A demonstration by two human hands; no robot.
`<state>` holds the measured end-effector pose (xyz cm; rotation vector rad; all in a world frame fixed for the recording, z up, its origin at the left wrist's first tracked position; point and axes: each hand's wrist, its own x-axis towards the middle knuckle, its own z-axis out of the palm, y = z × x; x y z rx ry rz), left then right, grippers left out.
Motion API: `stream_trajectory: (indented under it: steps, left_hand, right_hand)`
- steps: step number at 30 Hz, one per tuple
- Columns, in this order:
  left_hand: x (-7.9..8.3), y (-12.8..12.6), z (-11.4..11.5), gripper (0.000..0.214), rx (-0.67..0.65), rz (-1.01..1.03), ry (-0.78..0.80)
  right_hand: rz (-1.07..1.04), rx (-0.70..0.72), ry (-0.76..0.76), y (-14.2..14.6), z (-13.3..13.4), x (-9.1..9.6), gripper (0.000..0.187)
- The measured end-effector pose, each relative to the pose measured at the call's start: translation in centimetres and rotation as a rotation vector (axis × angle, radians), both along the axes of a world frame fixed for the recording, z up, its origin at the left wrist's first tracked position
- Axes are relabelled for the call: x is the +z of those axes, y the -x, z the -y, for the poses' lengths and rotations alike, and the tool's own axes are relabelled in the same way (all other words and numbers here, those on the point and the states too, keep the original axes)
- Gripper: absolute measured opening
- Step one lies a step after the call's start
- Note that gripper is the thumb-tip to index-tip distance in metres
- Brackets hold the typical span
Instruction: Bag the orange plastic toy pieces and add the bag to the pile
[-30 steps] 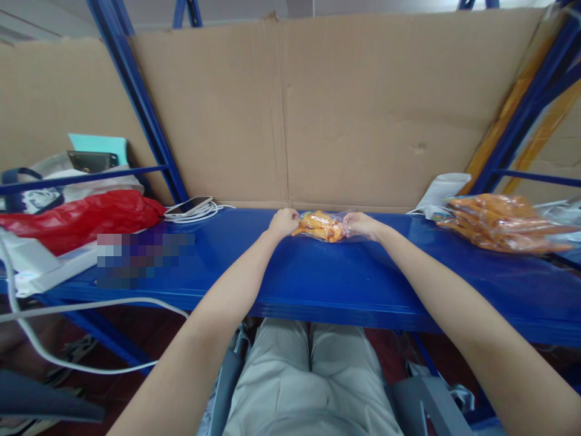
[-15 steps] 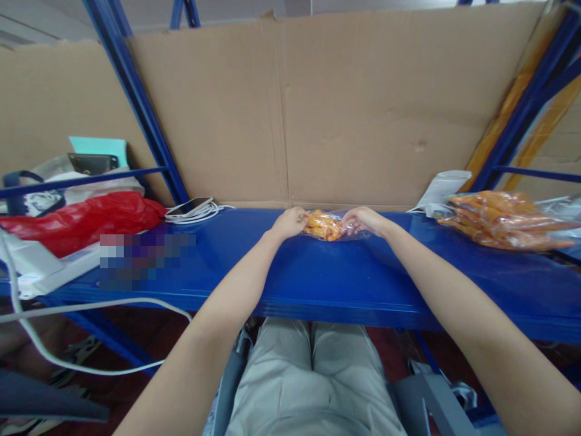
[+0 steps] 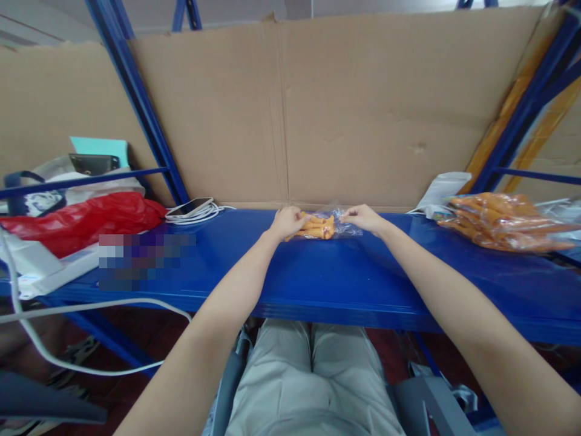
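In the head view, my left hand [image 3: 288, 223] is closed around one end of several slim orange pieces [image 3: 319, 228] whose exact kind I cannot make out. They lie together at the back of the blue shelf [image 3: 331, 275]. My right hand [image 3: 363, 218] pinches the crumpled clear plastic bag [image 3: 347, 226], which spreads to the right of the orange pieces. Part of the film lies behind and against them. How far they sit inside the bag is not clear.
Bagged orange pieces [image 3: 503, 221] are piled on the right, beside a white packet [image 3: 445, 189]. On the left lie a phone [image 3: 193, 206], a coiled white cable [image 3: 200, 217] and a red plastic bag [image 3: 104, 218]. A cardboard panel [image 3: 363, 115] closes off the back.
The orange pieces and my left hand have shifted slightly left. The clear bag now stretches out to their right, and my right hand's fingers have drawn into a pinch on it.
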<state>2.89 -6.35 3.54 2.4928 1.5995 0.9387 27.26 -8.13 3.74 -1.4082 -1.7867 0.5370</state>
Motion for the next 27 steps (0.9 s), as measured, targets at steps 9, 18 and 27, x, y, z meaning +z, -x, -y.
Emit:
stream_trajectory:
  steps: [9,18,27]
  left_hand:
    - [-0.1,-0.3,-0.7,0.018,0.019,0.283,0.137]
    - [0.1,0.0,-0.1,0.023,0.061,0.413,0.587]
    - [0.4,-0.4,0.9,0.01,0.039,0.589,0.706]
  right_hand:
    - [0.382,-0.5,-0.072,-1.7,0.0,0.4,0.031]
    - [0.101,-0.287,0.393,-1.4,0.8,0.5,0.045]
    - [-0.316,-0.253,0.305,1.1,0.6,-0.7,0.016]
